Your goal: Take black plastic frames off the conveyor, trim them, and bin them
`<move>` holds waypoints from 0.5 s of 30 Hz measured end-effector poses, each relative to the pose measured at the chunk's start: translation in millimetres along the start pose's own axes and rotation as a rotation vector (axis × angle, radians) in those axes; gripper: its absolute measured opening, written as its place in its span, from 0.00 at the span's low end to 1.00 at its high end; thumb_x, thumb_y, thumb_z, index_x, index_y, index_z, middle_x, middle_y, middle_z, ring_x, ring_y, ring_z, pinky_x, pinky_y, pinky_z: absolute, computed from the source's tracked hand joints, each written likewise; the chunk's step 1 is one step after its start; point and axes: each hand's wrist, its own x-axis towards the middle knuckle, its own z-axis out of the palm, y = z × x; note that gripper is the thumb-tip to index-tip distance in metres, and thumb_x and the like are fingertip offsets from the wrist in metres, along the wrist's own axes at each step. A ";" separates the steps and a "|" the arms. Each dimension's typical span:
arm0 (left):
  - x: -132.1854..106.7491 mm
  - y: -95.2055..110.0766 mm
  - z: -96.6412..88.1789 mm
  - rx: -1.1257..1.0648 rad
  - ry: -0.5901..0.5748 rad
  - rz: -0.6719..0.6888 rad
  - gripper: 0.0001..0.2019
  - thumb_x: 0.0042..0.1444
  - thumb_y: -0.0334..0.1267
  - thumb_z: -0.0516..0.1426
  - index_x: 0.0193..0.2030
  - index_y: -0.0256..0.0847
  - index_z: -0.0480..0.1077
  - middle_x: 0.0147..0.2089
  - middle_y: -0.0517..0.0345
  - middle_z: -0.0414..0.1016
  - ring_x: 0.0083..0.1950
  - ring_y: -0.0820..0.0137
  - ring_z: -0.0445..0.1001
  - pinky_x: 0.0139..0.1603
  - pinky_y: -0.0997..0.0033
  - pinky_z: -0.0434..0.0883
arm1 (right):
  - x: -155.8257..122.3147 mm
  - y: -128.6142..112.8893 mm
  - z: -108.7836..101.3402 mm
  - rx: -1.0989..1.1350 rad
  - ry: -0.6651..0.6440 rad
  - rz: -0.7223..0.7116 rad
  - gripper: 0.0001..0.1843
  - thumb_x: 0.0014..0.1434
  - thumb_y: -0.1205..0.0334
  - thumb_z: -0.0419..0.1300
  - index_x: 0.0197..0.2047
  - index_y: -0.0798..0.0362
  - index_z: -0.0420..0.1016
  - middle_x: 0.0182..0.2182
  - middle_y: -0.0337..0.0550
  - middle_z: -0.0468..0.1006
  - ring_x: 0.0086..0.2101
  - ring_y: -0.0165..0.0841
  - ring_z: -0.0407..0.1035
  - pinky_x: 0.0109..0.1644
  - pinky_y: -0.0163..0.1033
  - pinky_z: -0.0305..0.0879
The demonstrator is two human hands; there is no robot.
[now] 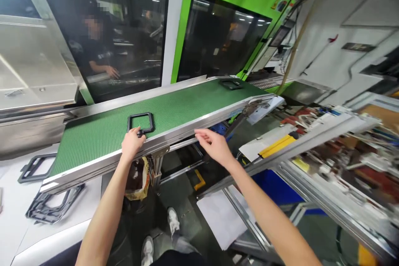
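Observation:
My left hand (133,143) is closed on the near edge of a black plastic frame (152,121), its fingers and thumb at the lower left corner. The frame is roughly square with a large opening and lies on the green conveyor belt (102,137). My right hand (213,143) hovers just off the conveyor's metal side rail (187,128), fingers loosely bent, thumb apart, holding nothing. Farther up the belt lies a second black frame (231,85).
Left of the belt's end, a white table (12,220) bears a black frame (37,168) and a pile of frames (54,205). A green and white machine (182,29) stands behind the conveyor. Below is an open container (137,181); a cluttered workbench (336,149) stands right.

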 end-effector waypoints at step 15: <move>-0.1 -13.7 -3.1 -0.108 -0.004 -0.113 0.35 0.59 0.48 0.67 0.73 0.39 0.79 0.70 0.43 0.76 0.55 0.54 0.81 0.61 0.56 0.79 | 330.5 196.0 -182.0 -0.779 0.079 0.355 0.35 0.78 0.60 0.58 0.76 0.80 0.64 0.64 0.90 0.67 0.65 0.54 0.71 0.63 0.54 0.64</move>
